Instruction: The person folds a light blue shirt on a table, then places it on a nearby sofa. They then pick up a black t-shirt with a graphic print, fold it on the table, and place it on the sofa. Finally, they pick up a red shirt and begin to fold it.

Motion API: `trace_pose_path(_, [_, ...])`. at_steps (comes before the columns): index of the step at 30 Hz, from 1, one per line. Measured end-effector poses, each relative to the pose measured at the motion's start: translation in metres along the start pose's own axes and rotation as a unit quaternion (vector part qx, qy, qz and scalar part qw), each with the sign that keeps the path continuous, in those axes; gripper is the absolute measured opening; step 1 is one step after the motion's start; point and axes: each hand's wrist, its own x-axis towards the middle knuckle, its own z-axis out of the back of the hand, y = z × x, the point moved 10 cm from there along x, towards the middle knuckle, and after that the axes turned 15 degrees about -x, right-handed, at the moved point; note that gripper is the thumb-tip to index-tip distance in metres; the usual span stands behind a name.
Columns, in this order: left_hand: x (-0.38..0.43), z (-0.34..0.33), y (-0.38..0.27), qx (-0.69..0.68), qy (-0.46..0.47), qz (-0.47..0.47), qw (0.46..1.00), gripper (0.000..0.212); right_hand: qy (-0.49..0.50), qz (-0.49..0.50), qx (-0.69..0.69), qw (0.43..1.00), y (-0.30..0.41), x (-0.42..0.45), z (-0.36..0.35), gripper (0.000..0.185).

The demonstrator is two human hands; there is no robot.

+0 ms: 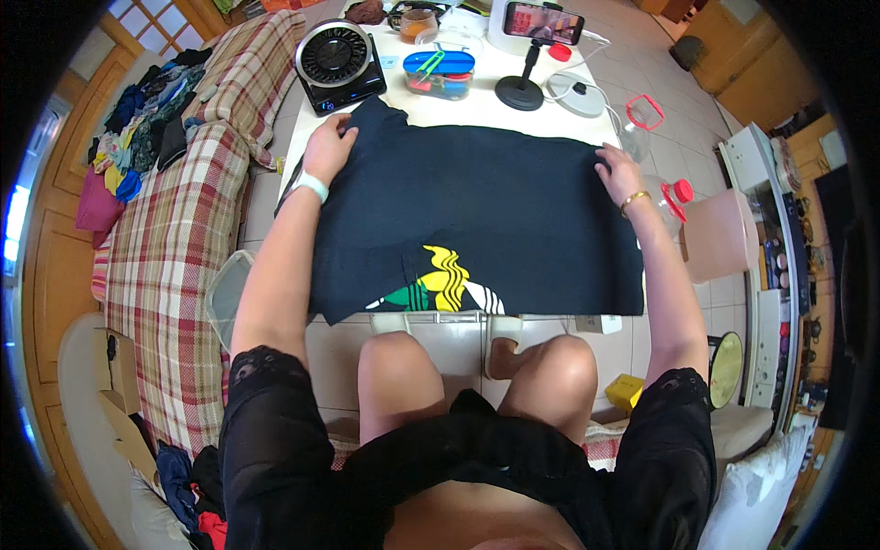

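Note:
A dark navy T-shirt (pixel 481 185) lies spread sideways over a white table (pixel 474 113), with a yellow, green and white print at its near edge. My left hand (pixel 331 148) rests at the shirt's far left part, fingers curled near the sleeve. My right hand (pixel 619 170) touches the far right corner of the shirt, fingers loosely bent. Whether either hand pinches the cloth is not plain. Both arms reach forward on either side of the shirt.
Behind the shirt stand a black fan (pixel 335 55), a plastic box with a blue lid (pixel 440 75) and a phone on a stand (pixel 543 24). Plastic bottles (pixel 670 199) stand at the right. A plaid-covered sofa (pixel 172 254) with piled clothes (pixel 148 113) is at the left.

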Motion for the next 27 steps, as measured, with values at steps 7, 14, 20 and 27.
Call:
trace_pose_path(7, [0.054,-0.030,0.056,0.094,-0.041,0.067,0.992,0.056,0.073,0.007,-0.023,0.997,0.014,0.060,-0.034,0.041])
trace_pose_path(14, [0.081,-0.036,0.068,0.094,0.070,0.073,0.990,0.043,0.153,0.029,-0.054,0.986,0.011,0.072,-0.043,0.019])
trace_pose_path(20, [0.052,0.037,-0.027,-0.063,0.038,-0.086,0.994,0.023,-0.062,0.085,-0.010,0.994,0.018,0.034,0.039,0.020])
trace_pose_path(27, [-0.121,0.064,-0.056,-0.017,0.066,-0.120,0.990,0.025,-0.045,0.086,-0.022,0.995,0.039,-0.069,0.062,0.027])
